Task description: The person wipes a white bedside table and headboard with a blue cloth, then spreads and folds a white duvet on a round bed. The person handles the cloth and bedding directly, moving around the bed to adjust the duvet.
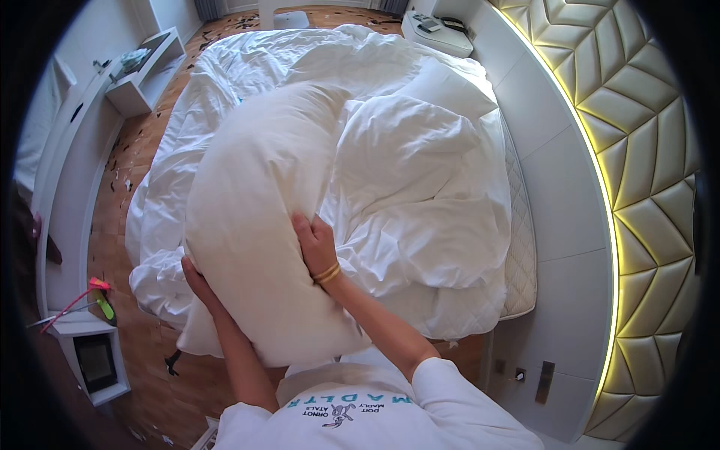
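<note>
A large cream-white pillow (253, 169) is held up in front of my body, over the near left part of the bed. My left hand (198, 281) presses against its left edge, the fingertips showing. On its right side my right hand (316, 242) grips a fold of the fabric; a gold-coloured bracelet circles that wrist. Beneath and beyond lies a rumpled white duvet (416, 152). A second white pillow (450, 87) rests at the bed's far right corner. The quilted mattress (518, 270) shows along the right side.
A white bedside unit (444, 42) with a telephone stands beyond the bed. Dark and white scraps litter the wooden floor (121, 180). At left are a low white shelf (140, 84) and a cabinet (93, 360) beside a red-headed stick (98, 284). A padded headboard wall (647, 214) lines the right.
</note>
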`<state>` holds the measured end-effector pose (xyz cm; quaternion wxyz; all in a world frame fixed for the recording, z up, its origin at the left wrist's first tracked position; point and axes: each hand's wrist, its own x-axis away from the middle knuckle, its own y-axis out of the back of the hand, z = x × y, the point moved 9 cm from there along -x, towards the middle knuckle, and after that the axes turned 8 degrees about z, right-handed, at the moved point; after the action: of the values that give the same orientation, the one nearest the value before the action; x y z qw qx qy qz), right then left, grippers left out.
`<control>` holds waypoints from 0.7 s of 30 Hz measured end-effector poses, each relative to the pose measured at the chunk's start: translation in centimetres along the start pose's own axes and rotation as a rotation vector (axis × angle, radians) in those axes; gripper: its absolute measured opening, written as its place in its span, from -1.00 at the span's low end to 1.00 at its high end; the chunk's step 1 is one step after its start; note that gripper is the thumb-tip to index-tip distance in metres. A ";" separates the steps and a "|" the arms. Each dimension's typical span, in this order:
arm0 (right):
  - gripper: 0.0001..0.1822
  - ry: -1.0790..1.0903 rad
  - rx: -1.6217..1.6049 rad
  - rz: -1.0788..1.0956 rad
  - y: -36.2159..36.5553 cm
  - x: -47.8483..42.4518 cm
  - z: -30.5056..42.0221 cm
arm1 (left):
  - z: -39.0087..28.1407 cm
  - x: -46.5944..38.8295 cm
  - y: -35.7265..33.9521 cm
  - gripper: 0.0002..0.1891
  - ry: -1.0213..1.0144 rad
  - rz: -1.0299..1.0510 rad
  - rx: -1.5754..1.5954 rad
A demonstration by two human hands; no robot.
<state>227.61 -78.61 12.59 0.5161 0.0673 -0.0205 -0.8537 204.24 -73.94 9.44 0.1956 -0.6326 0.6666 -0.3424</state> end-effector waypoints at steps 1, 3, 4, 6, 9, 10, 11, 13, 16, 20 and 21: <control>-0.60 -0.004 0.012 0.017 0.2 -1.3 -0.7 | 0.9 -1.2 2.0 -0.50 -0.011 -0.055 -0.094; -0.65 -0.010 0.039 0.056 0.5 -3.5 -3.1 | 4.4 -5.5 9.9 -0.54 -0.039 -0.169 -0.279; -0.71 -0.115 0.014 0.109 0.4 -4.3 -6.7 | 6.1 -7.4 12.2 -0.60 -0.055 -0.115 -0.496; -0.73 -0.207 0.010 0.075 3.1 -5.4 -11.3 | 12.9 -8.2 11.9 -0.56 0.396 -0.143 -0.867; -0.80 -0.235 0.087 0.023 7.0 -8.4 -17.2 | 20.3 -10.2 6.1 -0.49 0.197 0.133 -1.127; -0.82 -0.228 0.134 -0.004 8.9 -9.7 -19.1 | 23.4 -11.1 3.9 -0.47 0.169 0.218 -1.121; -0.81 -0.226 0.228 -0.012 10.9 -11.3 -21.0 | 25.6 -11.7 0.5 -0.46 0.086 0.337 -1.233; -0.77 -0.227 0.418 -0.032 15.4 -14.7 -25.1 | 30.2 -12.2 -4.6 -0.44 0.005 0.529 -1.405; -0.54 -0.225 0.902 -0.127 24.4 -20.7 -30.5 | 37.5 -13.8 -7.2 -0.38 0.081 0.701 -1.623; -0.11 -0.098 1.339 -0.419 38.7 -28.7 -29.9 | 43.2 -14.6 -2.7 -0.31 0.197 0.733 -1.988; 0.00 -0.205 1.346 -0.416 41.5 -30.3 -29.6 | 43.5 -14.3 -1.9 -0.29 0.229 0.777 -2.048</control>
<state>281.94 -70.18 -9.55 0.1846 0.2933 -0.5782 -0.7386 237.51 -69.03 -21.67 -0.3901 -0.2071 0.8027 0.4007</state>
